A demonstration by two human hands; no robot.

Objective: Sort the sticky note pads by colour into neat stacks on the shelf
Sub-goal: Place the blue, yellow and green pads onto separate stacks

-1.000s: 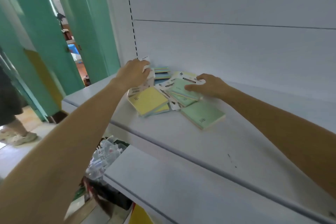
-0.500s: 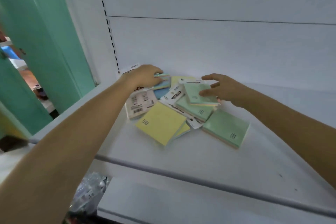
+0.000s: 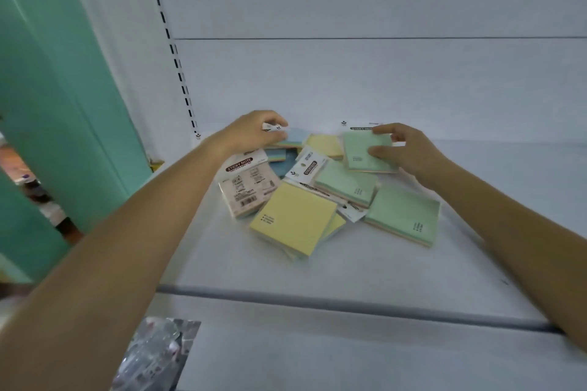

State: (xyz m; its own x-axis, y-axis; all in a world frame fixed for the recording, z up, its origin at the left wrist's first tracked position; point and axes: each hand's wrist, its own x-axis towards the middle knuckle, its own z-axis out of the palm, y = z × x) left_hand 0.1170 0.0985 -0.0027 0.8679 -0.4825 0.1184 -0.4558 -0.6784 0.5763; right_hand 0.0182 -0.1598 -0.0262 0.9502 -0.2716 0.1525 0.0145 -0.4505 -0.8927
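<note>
A loose heap of sticky note pads lies on the white shelf (image 3: 317, 267). My right hand (image 3: 409, 154) grips a green pad (image 3: 362, 151), tilted up at the back of the heap. My left hand (image 3: 254, 130) holds a blue pad (image 3: 297, 136) at the back left. Nearest me is a yellow pad (image 3: 293, 217), with a green pad (image 3: 403, 216) to its right and another green pad (image 3: 346, 182) behind. A pink pad (image 3: 249, 189) lies label side up at the left. A second yellow pad (image 3: 324, 144) sits at the back.
The shelf's white back panel (image 3: 349, 82) rises just behind the heap, with a slotted upright (image 3: 178, 67) at the left. A teal wall (image 3: 60, 89) stands beyond the shelf's left end. A lower shelf (image 3: 349, 355) and a clear plastic bag (image 3: 155, 355) are below.
My right hand has lifted the green pad up off the heap and tilted it. My left hand has closed on the blue pad at the back. The camera has moved closer.
</note>
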